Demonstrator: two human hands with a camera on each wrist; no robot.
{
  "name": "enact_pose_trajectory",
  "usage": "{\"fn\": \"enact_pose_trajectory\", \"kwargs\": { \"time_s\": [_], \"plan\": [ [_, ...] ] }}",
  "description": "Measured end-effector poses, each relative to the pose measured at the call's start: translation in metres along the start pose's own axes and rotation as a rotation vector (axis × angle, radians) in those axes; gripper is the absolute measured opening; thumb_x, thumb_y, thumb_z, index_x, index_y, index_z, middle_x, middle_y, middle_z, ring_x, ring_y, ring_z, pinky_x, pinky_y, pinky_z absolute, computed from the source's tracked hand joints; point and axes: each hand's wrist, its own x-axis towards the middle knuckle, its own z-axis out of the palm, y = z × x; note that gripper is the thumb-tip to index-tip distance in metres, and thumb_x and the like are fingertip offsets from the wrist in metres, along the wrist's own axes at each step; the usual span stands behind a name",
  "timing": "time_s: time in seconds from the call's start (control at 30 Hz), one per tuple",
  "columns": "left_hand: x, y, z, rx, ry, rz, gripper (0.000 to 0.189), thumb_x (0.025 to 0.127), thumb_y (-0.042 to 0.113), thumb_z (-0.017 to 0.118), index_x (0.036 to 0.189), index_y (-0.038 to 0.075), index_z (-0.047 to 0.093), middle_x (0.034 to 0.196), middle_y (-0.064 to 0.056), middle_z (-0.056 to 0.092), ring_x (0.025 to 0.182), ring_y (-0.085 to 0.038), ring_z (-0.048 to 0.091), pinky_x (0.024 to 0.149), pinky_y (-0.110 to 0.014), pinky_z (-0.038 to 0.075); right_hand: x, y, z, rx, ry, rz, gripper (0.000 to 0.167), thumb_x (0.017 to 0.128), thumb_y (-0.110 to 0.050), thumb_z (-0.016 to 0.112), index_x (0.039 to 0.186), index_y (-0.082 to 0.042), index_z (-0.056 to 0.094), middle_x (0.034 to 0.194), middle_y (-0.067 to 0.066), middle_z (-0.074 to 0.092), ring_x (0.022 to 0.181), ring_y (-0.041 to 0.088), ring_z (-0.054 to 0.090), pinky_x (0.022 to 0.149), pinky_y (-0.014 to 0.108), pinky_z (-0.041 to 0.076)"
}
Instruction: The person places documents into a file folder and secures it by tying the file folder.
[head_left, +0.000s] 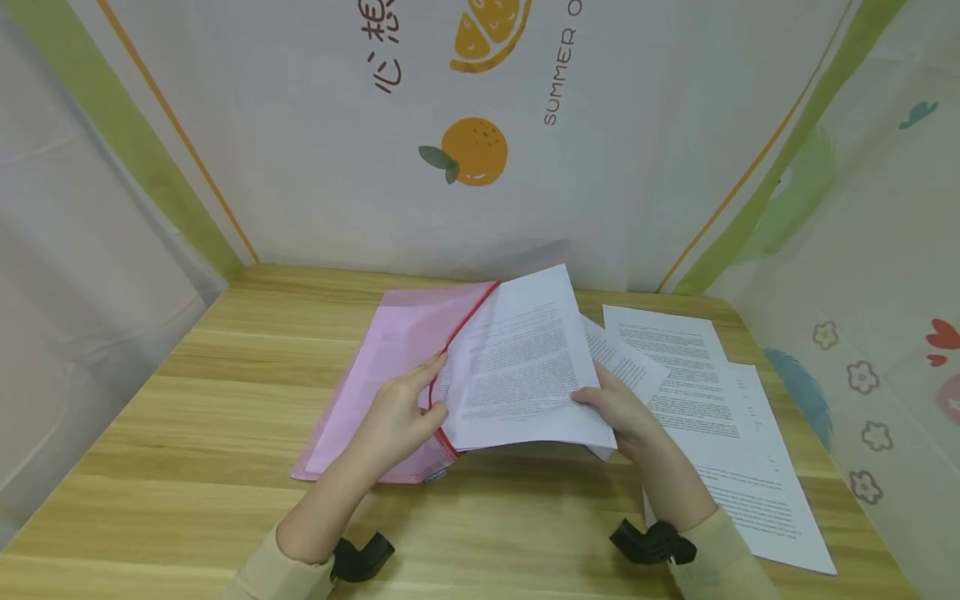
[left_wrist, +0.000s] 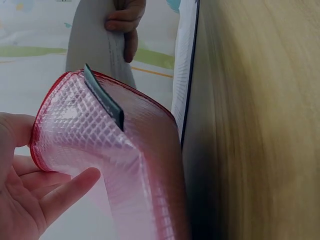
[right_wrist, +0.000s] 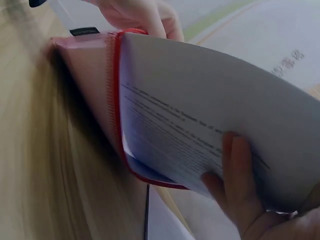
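A pink mesh document pouch (head_left: 367,375) with a red-trimmed opening lies on the left part of the table. My left hand (head_left: 393,417) holds the pouch at its opening, the red edge running past the fingers. In the left wrist view the pouch's mouth (left_wrist: 65,125) bulges apart, a dark tab on its side. Printed sheets (head_left: 517,358) reach into that mouth, their left part covered by pink mesh. My right hand (head_left: 618,408) grips them at the right edge, thumb on top; in the right wrist view its fingers (right_wrist: 237,165) lie against the underside.
More printed pages (head_left: 675,392) lie overlapping at the table's right side, and one tilted page (head_left: 637,367) shows behind the held sheets. The wooden table (head_left: 187,417) meets a fruit-printed cloth (head_left: 600,192) at the back. A black wrist device (head_left: 652,542) sits at each cuff.
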Motion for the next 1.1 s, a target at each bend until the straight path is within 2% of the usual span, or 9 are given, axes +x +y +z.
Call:
{"fn": "enact_pose_trajectory", "kwargs": {
  "time_s": [0.1,0.2,0.3,0.5,0.6,0.7,0.77,0.93,1.1],
  "plan": [
    [0.000,0.001,0.000,-0.011,0.002,-0.003,0.061,0.076,-0.003,0.058,0.136,-0.004,0.050,0.137,-0.018,0.049,0.046,-0.002,0.021,0.035,-0.019,0.030,-0.003,-0.003,0.007,0.023,0.004,-0.024,0.065,0.093,0.000,0.040,0.152,-0.003,0.011,0.134,0.028,0.044,0.096,0.029,0.065,0.075,0.037,0.055],
    [-0.001,0.001,0.000,-0.006,0.014,0.010,0.060,0.076,-0.004,0.058,0.135,-0.005,0.051,0.137,-0.018,0.049,0.054,-0.007,0.042,0.034,-0.019,0.029,-0.007,-0.006,0.015,0.038,0.014,-0.048,0.066,0.093,0.001,0.040,0.152,-0.004,0.011,0.133,0.029,0.045,0.093,0.032,0.065,0.073,0.041,0.056],
    [-0.001,0.001,0.001,0.007,0.021,0.050,0.059,0.075,-0.005,0.059,0.133,-0.007,0.052,0.134,-0.021,0.051,0.086,-0.020,0.060,0.040,-0.021,0.036,-0.010,-0.007,0.024,-0.003,0.042,-0.080,0.065,0.092,0.001,0.041,0.151,-0.003,0.014,0.134,0.028,0.045,0.094,0.032,0.064,0.072,0.040,0.056],
    [-0.003,0.003,0.003,0.033,0.037,0.104,0.058,0.074,-0.006,0.062,0.132,-0.009,0.052,0.131,-0.024,0.052,0.122,-0.031,0.049,0.064,-0.027,0.047,-0.016,-0.008,0.043,-0.032,0.073,-0.116,0.066,0.093,0.003,0.038,0.153,-0.007,0.013,0.146,0.020,0.035,0.119,0.037,0.050,0.085,0.041,0.052],
    [-0.004,0.004,0.003,0.017,0.032,0.094,0.059,0.075,-0.005,0.062,0.133,-0.008,0.052,0.133,-0.023,0.051,0.084,-0.016,0.067,0.048,-0.022,0.044,-0.016,-0.006,0.052,-0.054,0.116,-0.124,0.067,0.093,0.003,0.039,0.153,-0.010,0.014,0.149,0.016,0.032,0.129,0.036,0.040,0.095,0.045,0.045],
    [-0.005,0.006,0.003,-0.010,0.016,0.090,0.059,0.076,-0.004,0.061,0.134,-0.006,0.051,0.134,-0.022,0.050,0.043,0.005,0.034,0.036,-0.018,0.033,-0.016,0.001,0.064,-0.081,0.111,-0.143,0.068,0.093,0.002,0.041,0.154,-0.013,0.014,0.150,0.014,0.030,0.134,0.037,0.033,0.102,0.054,0.034],
    [-0.005,0.007,0.003,-0.025,0.007,0.088,0.059,0.077,-0.003,0.061,0.135,-0.005,0.051,0.135,-0.022,0.050,0.040,0.007,0.015,0.033,-0.017,0.031,-0.016,0.006,0.072,-0.094,0.055,-0.165,0.066,0.095,0.000,0.041,0.154,-0.014,0.013,0.150,0.015,0.030,0.133,0.037,0.033,0.103,0.056,0.032],
    [-0.006,0.010,0.003,-0.036,0.008,0.083,0.060,0.076,-0.003,0.061,0.136,-0.004,0.050,0.135,-0.022,0.049,0.039,0.008,0.017,0.032,-0.018,0.032,-0.016,0.011,0.078,-0.110,-0.094,-0.148,0.050,0.102,-0.012,0.034,0.150,-0.006,0.020,0.138,0.021,0.046,0.115,0.035,0.054,0.090,0.046,0.048],
    [-0.006,0.008,0.003,-0.041,0.002,0.083,0.060,0.077,-0.004,0.060,0.136,-0.005,0.050,0.135,-0.022,0.049,0.038,0.008,0.017,0.032,-0.019,0.032,-0.012,0.007,0.069,-0.098,0.066,-0.071,0.045,0.103,-0.022,0.032,0.138,0.004,0.042,0.103,0.019,0.066,0.078,0.028,0.067,0.064,0.035,0.055]
  ]
}}
